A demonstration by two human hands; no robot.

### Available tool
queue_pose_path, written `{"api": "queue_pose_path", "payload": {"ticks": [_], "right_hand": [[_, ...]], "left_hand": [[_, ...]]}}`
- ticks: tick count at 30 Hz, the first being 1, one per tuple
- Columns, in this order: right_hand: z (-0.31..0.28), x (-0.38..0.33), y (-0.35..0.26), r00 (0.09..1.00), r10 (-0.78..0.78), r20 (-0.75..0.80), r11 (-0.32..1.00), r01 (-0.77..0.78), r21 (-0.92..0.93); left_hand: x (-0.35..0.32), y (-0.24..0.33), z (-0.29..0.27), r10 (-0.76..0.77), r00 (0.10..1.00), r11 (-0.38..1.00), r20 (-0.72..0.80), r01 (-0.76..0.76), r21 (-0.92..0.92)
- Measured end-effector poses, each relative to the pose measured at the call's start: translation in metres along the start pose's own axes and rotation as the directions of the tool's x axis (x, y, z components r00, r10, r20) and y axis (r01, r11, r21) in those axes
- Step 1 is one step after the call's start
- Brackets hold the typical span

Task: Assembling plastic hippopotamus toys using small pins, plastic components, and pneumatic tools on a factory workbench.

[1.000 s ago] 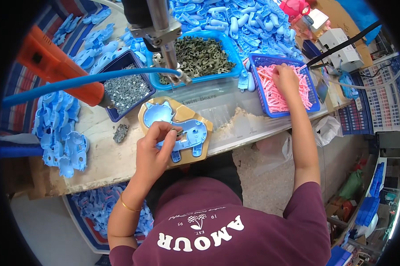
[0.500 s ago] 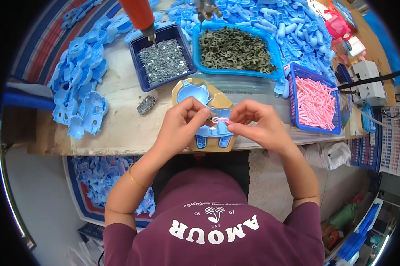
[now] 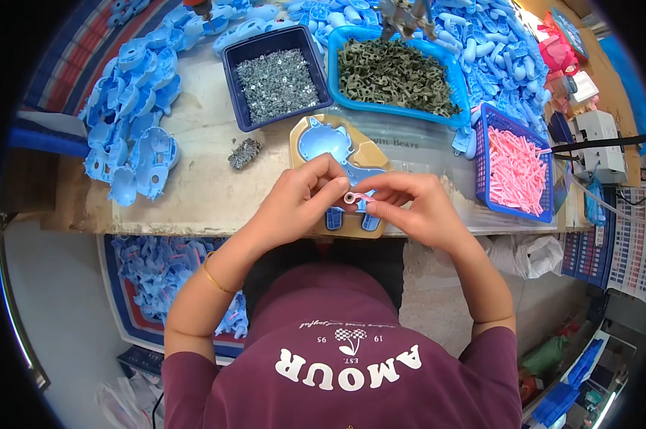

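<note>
A small pink plastic piece [image 3: 364, 196] with a ring at one end is pinched between the thumb and fingers of my right hand [image 3: 416, 204]. Its ring end, with a dark grey centre, points toward my left hand [image 3: 301, 196]. There the thumb and forefinger are pressed together right beside the ring; what they hold, if anything, is hidden. Below both hands a light-blue molded plastic shell [image 3: 321, 143] lies in a tan holder [image 3: 369, 151]. My hands cover the shell's middle part.
Behind the holder stand a navy bin of small metal parts [image 3: 276, 82] and a blue tray of dark green pieces [image 3: 398, 79]. A basket of pink pieces [image 3: 512, 171] is at right. Blue shells [image 3: 140, 107] lie at left, beside a small metal heap [image 3: 245, 154]. A screwdriver tip [image 3: 207, 16] hangs above.
The view has shifted, and the hanging orange screwdriver now shows only at the top edge. The pink piece has turned slightly; its ring now shows a dark centre. Both hands keep their pinch.
</note>
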State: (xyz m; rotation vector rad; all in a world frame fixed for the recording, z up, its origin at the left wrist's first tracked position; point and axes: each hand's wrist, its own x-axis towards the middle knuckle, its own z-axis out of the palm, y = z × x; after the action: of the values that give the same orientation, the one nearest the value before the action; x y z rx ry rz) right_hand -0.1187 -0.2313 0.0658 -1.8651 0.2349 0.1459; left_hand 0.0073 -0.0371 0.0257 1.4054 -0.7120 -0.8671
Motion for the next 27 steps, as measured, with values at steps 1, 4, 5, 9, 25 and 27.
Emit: {"api": "queue_pose_path", "payload": {"ticks": [1, 4, 5, 9, 25, 27], "right_hand": [[0.001, -0.001, -0.001, 1.000, 0.003, 0.001, 1.000, -0.003, 0.001], [0.007, -0.002, -0.002, 0.995, -0.092, -0.029, 0.992, 0.089, -0.094], [0.008, -0.001, -0.002, 0.981, -0.191, -0.037, 0.964, 0.180, -0.196], [0.013, 0.003, 0.002, 0.869, -0.492, -0.055, 0.730, 0.377, -0.570], [0.034, 0.036, 0.031, 0.821, -0.570, 0.035, 0.507, 0.385, -0.771], [0.029, 0.040, 0.032, 0.849, -0.518, 0.100, 0.562, 0.427, -0.708]], "left_hand": [[0.000, 0.007, -0.002, -0.033, 0.999, 0.999, 0.040, 0.032, 0.029], [-0.003, 0.010, -0.001, -0.070, 0.993, 0.998, 0.090, 0.070, 0.008], [-0.004, 0.009, 0.000, -0.071, 0.992, 0.996, 0.102, 0.075, -0.040], [-0.004, 0.009, -0.003, -0.103, 0.991, 0.989, 0.091, 0.111, -0.094], [-0.018, -0.005, -0.020, 0.526, 0.846, 0.494, 0.088, -0.388, 0.778], [-0.023, -0.014, -0.016, 0.462, 0.867, 0.409, 0.186, -0.395, 0.823]]}}
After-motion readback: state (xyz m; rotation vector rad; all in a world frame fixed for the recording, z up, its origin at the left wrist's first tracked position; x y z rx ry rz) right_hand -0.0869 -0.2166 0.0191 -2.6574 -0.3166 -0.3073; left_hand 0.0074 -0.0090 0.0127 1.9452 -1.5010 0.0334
